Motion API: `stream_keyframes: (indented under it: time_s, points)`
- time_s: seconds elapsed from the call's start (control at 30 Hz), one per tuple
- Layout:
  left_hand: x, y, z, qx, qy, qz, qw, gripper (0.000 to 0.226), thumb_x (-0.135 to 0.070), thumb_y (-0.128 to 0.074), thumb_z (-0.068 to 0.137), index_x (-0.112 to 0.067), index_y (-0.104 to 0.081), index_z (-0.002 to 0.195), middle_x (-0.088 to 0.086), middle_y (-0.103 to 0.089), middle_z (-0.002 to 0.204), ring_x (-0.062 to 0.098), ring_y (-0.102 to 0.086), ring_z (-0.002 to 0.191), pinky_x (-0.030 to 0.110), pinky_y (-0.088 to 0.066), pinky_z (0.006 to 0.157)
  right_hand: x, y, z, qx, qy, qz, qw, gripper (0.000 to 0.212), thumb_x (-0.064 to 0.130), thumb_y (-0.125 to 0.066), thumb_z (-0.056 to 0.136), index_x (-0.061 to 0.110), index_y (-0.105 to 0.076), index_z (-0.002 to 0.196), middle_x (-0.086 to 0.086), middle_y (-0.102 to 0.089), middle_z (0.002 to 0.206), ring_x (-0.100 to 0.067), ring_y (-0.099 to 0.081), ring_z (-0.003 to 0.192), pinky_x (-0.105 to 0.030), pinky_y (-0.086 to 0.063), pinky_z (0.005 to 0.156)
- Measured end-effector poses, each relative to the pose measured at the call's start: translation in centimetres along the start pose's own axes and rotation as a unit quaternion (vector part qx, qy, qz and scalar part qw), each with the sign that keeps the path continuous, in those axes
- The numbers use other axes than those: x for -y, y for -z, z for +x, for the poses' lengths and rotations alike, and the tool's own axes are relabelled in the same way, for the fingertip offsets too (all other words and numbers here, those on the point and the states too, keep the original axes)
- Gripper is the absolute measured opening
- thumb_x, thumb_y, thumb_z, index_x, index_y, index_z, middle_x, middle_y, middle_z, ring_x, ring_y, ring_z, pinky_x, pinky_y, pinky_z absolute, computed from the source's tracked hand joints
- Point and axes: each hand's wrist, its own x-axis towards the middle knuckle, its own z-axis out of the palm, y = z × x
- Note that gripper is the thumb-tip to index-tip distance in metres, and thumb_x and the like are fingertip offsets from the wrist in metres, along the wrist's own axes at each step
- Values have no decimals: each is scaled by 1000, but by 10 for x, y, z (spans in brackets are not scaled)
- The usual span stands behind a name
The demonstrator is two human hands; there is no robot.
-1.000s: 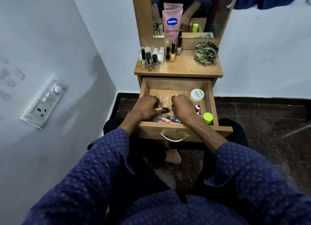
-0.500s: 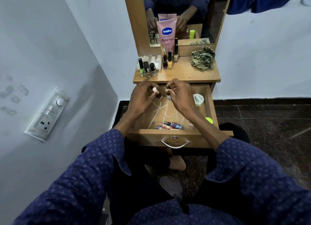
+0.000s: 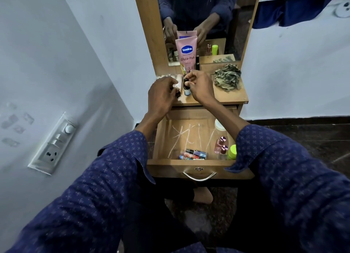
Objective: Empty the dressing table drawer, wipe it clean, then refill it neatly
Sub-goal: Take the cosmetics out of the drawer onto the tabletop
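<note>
Wooden drawer [image 3: 191, 165] stands pulled out below the dressing table top [image 3: 229, 96]. Both hands are over the top's left part. The left hand [image 3: 161, 95] pinches a small dark bottle [image 3: 177, 94] at its fingertips. The right hand [image 3: 199, 86] grips the cap of a small nail polish bottle [image 3: 187, 91] standing on the top. Inside the drawer lie lip balm tubes [image 3: 193, 154], pink bottles [image 3: 220, 145], a green-capped container [image 3: 232, 151] and a white jar [image 3: 219, 125].
</note>
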Motion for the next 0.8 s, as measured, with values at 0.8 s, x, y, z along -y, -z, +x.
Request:
stream_keyframes:
  time_s: [0.8]
  points:
    - [-3,-9,8,23,-51,30,998,19,-22,-72,94,-19,-73,112,-4,-66,116,20,-67,88,36,-49,86,-9,-1,-5,6,46,-34,998,27,-1,-77,82,16,-76,102,6,-73,92,-5,-69,82,-28,-62,77]
